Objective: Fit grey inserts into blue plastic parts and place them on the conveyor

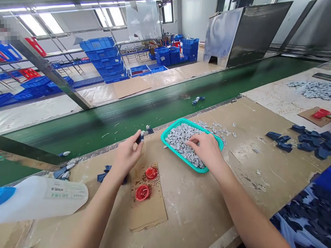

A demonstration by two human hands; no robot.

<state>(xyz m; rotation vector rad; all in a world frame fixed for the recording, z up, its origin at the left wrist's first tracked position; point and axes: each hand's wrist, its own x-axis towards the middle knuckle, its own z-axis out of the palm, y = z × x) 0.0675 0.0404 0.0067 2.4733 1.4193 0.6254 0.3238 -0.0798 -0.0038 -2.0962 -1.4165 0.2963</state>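
Left hand [127, 156] is drawn narrow, thumb and forefinger pinching a small dark-blue plastic piece with a white tip [140, 138] above the bench. Right hand [204, 149] is spread more widely, its fingers [195, 144] resting among the pale grey rectangular pieces [179, 139] heaped in a shallow turquoise plastic tray [162, 138]. Loose white-and-grey tags [217, 129] lie scattered on the bench just beyond the tray's far rim.

Below the left hand, a torn brown cardboard sheet [146, 208] carries two round red plastic caps [151, 173] and brown granules [153, 182]. A few dark-blue plastic pieces [104, 175] lie just beside the sheet on the stained tan workbench [190, 210]. A white plastic jug [40, 199] with a blue cap [2, 194] lies on its side at the near left. Off to the right sits a loose heap of larger dark-blue pieces [315, 142].

Past the bench runs a green conveyor belt [73, 131], with stacks of blue plastic crates [103, 57] farther back.
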